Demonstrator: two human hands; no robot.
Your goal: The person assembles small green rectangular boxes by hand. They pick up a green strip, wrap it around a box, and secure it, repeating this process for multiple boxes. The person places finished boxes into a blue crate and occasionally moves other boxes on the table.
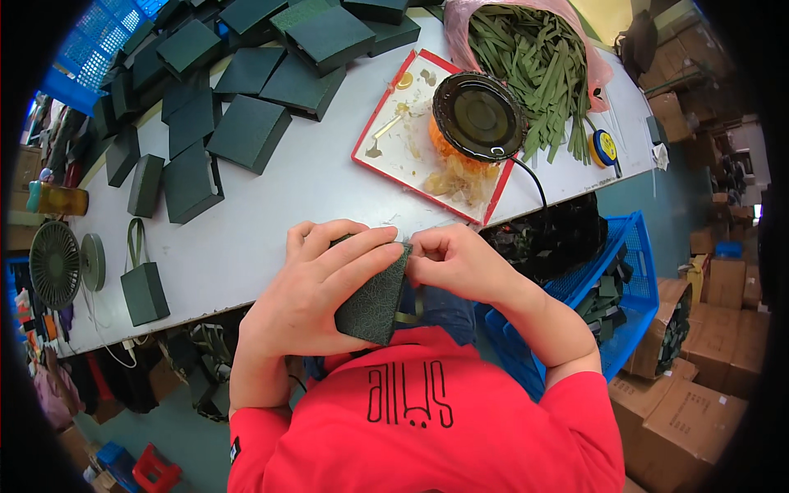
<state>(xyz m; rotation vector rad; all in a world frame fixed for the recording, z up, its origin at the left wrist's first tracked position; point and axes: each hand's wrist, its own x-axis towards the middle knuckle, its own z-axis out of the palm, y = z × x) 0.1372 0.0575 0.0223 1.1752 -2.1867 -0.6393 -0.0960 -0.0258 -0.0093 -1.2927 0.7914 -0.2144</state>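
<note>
My left hand (325, 275) is wrapped around a small dark green box (370, 302) with a textured surface, held tilted in front of my red shirt. Pinched fingers of my right hand (450, 261) press against the box's right edge; what they grip is hidden. Just below them, a green ribbon (417, 306) hangs beside the box. On the table at left stands a similar green box (145, 294) with a ribbon loop rising from its top.
Many dark green boxes (251, 135) cover the table's far left. A red-edged tray (394, 152) bears a round, glue-smeared pot (479, 115) with a cord. Behind it sits a pink bag (463, 33) of green ribbons (534, 66). A blue crate (637, 308) stands at right, a fan (56, 264) at left.
</note>
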